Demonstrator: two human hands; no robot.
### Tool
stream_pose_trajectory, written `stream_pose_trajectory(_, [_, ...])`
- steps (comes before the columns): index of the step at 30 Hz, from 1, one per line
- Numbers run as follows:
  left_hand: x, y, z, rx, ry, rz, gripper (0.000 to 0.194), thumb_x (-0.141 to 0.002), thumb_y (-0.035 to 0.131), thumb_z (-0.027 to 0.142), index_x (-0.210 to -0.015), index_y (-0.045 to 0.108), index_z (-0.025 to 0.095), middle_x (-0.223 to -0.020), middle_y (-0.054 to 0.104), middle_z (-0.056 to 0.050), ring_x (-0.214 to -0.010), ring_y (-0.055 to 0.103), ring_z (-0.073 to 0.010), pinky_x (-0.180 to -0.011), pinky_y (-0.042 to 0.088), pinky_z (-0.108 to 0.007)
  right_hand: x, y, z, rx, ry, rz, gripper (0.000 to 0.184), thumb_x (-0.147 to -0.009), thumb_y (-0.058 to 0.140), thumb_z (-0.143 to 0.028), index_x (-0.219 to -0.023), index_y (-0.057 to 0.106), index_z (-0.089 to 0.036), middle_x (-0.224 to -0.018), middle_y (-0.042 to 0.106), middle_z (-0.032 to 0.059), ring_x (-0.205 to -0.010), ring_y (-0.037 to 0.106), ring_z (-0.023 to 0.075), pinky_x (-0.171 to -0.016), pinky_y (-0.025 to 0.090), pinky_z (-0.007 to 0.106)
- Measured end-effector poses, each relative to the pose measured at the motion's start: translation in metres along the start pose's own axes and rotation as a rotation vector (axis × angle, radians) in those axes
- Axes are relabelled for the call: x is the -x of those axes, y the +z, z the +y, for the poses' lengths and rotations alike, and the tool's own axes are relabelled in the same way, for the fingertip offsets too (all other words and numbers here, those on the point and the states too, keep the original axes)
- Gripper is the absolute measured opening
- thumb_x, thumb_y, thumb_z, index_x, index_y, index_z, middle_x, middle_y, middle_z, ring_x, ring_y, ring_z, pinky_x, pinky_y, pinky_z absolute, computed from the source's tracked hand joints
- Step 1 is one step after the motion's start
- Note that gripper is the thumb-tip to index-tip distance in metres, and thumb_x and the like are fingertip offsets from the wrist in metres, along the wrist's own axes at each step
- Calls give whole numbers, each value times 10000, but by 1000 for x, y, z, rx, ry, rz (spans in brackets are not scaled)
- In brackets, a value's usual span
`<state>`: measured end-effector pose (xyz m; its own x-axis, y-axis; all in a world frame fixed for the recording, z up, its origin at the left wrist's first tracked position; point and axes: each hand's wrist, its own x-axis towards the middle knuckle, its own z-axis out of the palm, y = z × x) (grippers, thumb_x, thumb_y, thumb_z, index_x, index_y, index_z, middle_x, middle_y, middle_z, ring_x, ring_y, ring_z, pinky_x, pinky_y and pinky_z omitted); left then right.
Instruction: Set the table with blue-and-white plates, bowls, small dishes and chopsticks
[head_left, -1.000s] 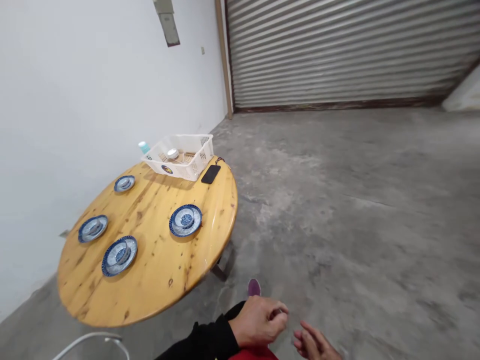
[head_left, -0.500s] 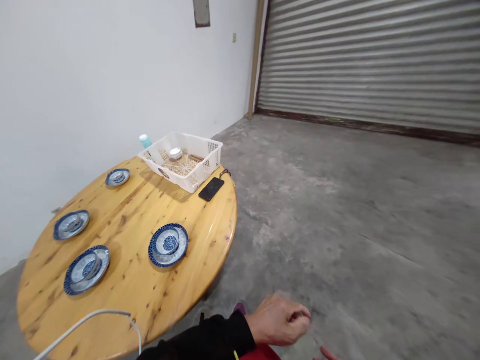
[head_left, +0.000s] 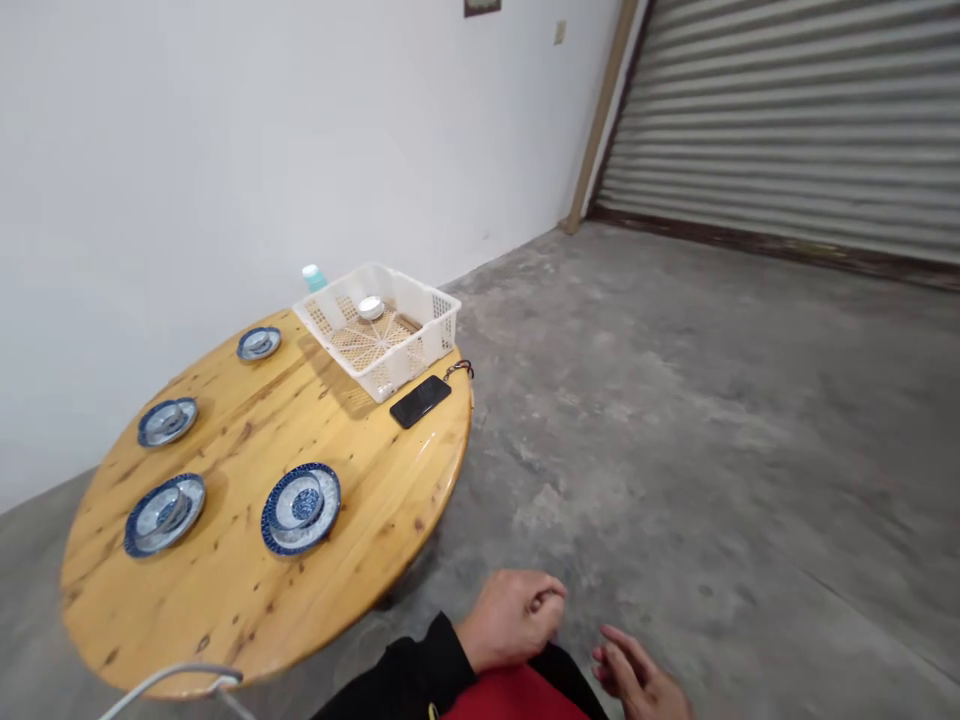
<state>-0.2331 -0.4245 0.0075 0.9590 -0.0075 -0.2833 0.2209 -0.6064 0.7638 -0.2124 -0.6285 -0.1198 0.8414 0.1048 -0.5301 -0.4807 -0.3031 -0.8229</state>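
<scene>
My left hand [head_left: 514, 612] hangs low in front of me with its fingers curled into a loose fist and nothing visible in it. My right hand [head_left: 637, 678] is beside it at the bottom edge, fingers spread and empty. Both are over the concrete floor, just right of a round wooden table [head_left: 232, 610]. Several blue-rimmed plates with small bowls on them sit on the table; the nearest plate [head_left: 301, 507] lies left of my left hand.
A white plastic basket [head_left: 431, 330] with a small white bowl [head_left: 370, 307] stands at the table's far edge, a black phone [head_left: 420, 400] next to it. A teal-capped bottle [head_left: 313, 277] is behind the basket. A metal chair rail [head_left: 172, 680] shows bottom left.
The view has swung right to left, so the table sits more centrally. My right hand has come back into view with fingers spread. My left hand stays in a fist.
</scene>
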Motion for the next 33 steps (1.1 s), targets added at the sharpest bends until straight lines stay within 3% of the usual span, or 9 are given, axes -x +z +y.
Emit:
stream_pose_trajectory(5, [-47,0,36,105,-89,208,362,-885,459,214,-1076,763,175,-775,730,-15,-674,635,-140,-645,444,-219,-82,-45,-48,28,-136,-51,621,-672,607,-664,-1026,699,-162,-746,767,61,-665,741,244,-668,610,330])
stream_pose_trajectory(8, [-60,3,46,142,-144,273,356,-887,454,234,-1056,764,184,-780,727,-15,-670,632,-142,-634,439,-223,-120,-57,-68,116,-149,-152,628,-663,605,-658,-1028,703,-158,-761,772,73,-681,743,257,-666,601,339])
stream_pose_trajectory(11, [-65,2,45,176,-219,322,349,-892,452,249,-1044,759,183,-781,725,-17,-669,631,-146,-630,441,-228,-148,-50,-84,163,-158,-273,603,-672,597,-644,-1019,706,-163,-758,770,77,-688,743,258,-661,595,334])
stream_pose_trajectory(15, [-75,-14,36,200,-300,417,344,-909,438,269,-1018,750,177,-747,705,-19,-666,627,-155,-634,446,-238,-166,-15,-94,171,-211,-416,586,-694,591,-642,-1001,710,-158,-730,752,72,-637,722,249,-632,591,342])
stream_pose_trajectory(19, [-93,-44,21,203,-302,523,352,-922,435,284,-1031,753,177,-797,727,-33,-697,635,-162,-665,460,-252,-172,23,-100,199,-252,-548,590,-749,564,-657,-1018,724,-157,-725,743,62,-643,721,240,-636,598,346])
stream_pose_trajectory(23, [-112,-79,5,224,-283,620,360,-933,440,291,-1070,750,170,-832,747,-47,-719,656,-170,-674,480,-260,-186,43,-128,215,-324,-519,621,-767,565,-701,-1013,735,-158,-717,729,56,-643,719,224,-635,602,327])
stream_pose_trajectory(29, [-118,-143,-23,205,-205,732,323,-954,459,283,-1061,752,202,-912,774,-49,-865,712,-189,-806,532,-277,-225,58,-227,228,-424,-449,636,-737,647,-689,-1022,728,-126,-736,746,99,-602,704,220,-595,602,314])
stream_pose_trajectory(33, [-117,-194,-49,181,-222,874,307,-974,462,295,-1080,734,198,-938,775,-55,-820,717,-179,-753,547,-272,-239,84,-309,251,-605,-423,515,-781,655,-615,-1023,734,-168,-767,759,85,-631,716,216,-625,617,321])
